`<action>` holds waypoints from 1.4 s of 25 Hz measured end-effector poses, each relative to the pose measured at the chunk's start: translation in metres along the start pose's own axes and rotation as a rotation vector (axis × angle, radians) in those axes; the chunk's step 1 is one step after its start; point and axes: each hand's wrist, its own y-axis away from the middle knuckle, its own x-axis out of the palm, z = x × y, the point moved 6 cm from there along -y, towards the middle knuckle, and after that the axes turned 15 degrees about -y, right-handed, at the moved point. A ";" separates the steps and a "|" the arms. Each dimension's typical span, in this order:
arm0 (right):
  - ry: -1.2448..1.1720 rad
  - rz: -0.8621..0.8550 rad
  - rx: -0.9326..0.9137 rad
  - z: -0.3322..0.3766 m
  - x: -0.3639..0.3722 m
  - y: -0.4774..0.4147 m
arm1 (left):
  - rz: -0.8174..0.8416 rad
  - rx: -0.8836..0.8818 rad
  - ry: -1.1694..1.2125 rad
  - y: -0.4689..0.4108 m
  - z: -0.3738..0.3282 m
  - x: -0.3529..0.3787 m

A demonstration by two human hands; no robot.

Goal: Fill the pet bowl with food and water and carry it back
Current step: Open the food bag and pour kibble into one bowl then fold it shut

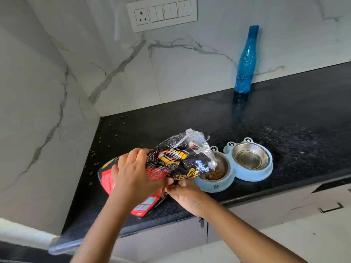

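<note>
A light blue double pet bowl (264,173) with two steel cups stands on the black counter (284,120). Brown kibble (215,174) lies in its left cup; the right cup (250,158) holds nothing I can see. A red and black pet food bag (171,160) is tipped sideways, its open clear mouth over the left cup. My left hand (133,173) grips the bag from above at its middle. Below the bag, my right hand (187,196) pinches its lower edge. A blue water bottle (246,61) stands upright against the back wall.
Several loose kibble pieces (96,147) are scattered on the counter near the left marble wall. A white switch panel (161,14) is on the wall above. Grey cabinet fronts (266,215) run below the counter edge.
</note>
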 end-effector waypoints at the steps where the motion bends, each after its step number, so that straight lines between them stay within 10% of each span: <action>1: -0.020 0.007 -0.012 -0.003 0.001 0.001 | 0.110 0.073 0.026 -0.006 0.004 -0.005; 6: -0.048 -0.069 -0.115 -0.004 -0.002 -0.010 | 0.453 0.293 -0.074 -0.042 0.026 -0.009; 35: -0.382 -0.328 -0.030 -0.026 -0.009 0.016 | 0.682 0.349 0.069 -0.076 -0.023 0.041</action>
